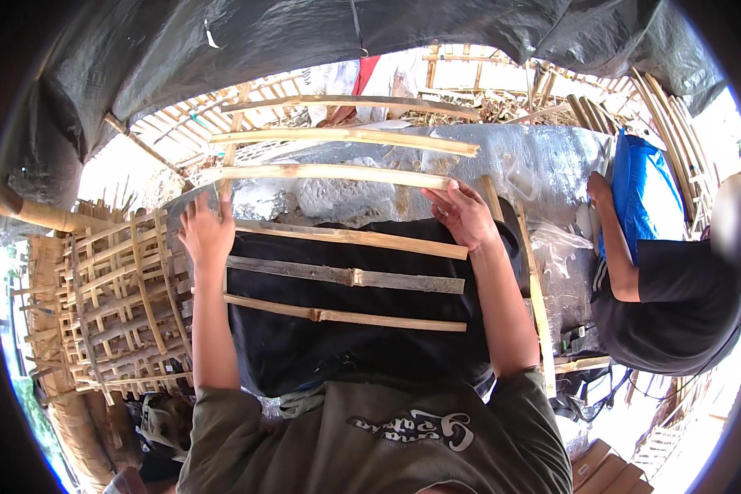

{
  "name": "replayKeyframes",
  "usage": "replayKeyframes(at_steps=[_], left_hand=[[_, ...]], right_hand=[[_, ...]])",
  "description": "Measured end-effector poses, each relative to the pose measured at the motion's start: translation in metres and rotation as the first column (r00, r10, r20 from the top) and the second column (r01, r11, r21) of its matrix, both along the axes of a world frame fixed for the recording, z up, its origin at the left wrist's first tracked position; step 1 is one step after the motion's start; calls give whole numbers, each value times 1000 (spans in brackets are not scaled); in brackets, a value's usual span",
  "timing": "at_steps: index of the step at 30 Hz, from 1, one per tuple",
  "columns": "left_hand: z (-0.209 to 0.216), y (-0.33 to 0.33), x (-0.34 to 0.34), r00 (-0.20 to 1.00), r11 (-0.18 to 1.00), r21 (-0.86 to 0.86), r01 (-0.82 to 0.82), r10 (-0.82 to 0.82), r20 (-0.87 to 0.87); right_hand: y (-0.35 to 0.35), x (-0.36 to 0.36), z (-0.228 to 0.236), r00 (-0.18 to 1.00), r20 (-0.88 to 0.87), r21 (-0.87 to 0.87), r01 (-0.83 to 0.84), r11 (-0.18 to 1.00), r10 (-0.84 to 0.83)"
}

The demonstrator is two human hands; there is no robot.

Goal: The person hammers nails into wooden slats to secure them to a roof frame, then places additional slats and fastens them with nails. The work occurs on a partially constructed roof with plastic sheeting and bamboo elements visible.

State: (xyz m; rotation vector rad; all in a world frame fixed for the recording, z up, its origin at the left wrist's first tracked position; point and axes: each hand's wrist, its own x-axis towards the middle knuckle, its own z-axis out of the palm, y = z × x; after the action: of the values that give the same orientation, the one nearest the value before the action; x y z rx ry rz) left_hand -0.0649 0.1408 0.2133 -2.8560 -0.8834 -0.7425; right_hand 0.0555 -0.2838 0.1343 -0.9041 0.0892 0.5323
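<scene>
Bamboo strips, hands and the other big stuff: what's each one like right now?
Bamboo strips: six lying crosswise, in a row, not woven together.
Left hand: open, fingers spread, by the strips' left ends.
Right hand: palm showing, at the third strip's right end; grip unclear.
Bamboo lattice: woven, gaps showing.
Blue sheet: creased.
Dark sheet: overhead, wrinkled.

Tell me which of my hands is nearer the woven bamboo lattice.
Left. Your left hand is just right of the lattice; your right hand is farther away, across the bamboo strips.
</scene>
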Motion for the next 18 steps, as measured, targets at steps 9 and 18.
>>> replayKeyframes(at_steps=[9, 18], left_hand=[[-16, 18, 53, 942, 889, -387, -244, 122, -312], [33, 48, 84, 982, 978, -198, -62, 24, -190]], right_hand=[[-3, 5, -7, 999, 43, 20, -20, 1000, 19], [32, 19, 33, 996, 75, -46, 56, 997, -53]])
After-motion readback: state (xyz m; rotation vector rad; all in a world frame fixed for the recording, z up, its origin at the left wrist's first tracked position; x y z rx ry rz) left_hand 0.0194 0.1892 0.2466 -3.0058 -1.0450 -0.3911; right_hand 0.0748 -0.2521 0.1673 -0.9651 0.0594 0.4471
